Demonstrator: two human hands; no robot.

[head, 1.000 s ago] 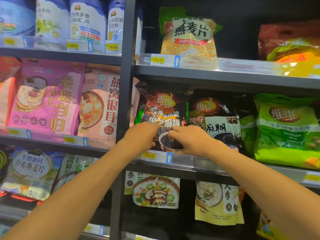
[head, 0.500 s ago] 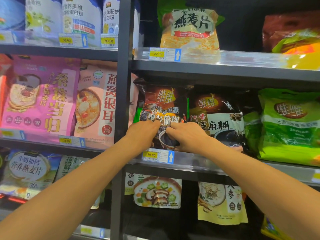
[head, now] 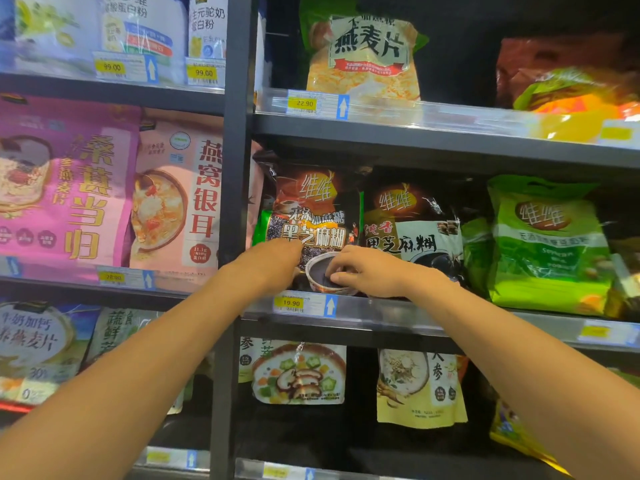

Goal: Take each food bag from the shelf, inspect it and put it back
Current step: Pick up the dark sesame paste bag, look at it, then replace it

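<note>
Right hand (head: 367, 271) has its fingertips (head: 337, 275) curled onto the bowl picture at the bottom of the dark sesame bag (head: 311, 223), fingers close together and pressing on the front. Can't tell if the thumb is hooked behind it. Left hand (head: 273, 263) is on the bag's lower left corner with the fingers folded in against it, more a flat push than a pinch from what I can see, so I honestly can't say either hand has a real grip.

The bag stands upright in the middle of the frame, on the middle shelf (head: 381, 315), right above the 19.90 price tag (head: 291, 303). Its right edge touches the second dark bag (head: 412, 233), and a green bag (head: 547, 244) sits further right.

What could go wrong: the packs are slick and soft, so pushing low down could tip the top forward over the shelf lip. The neighbour leaning on it could slump too.
</note>
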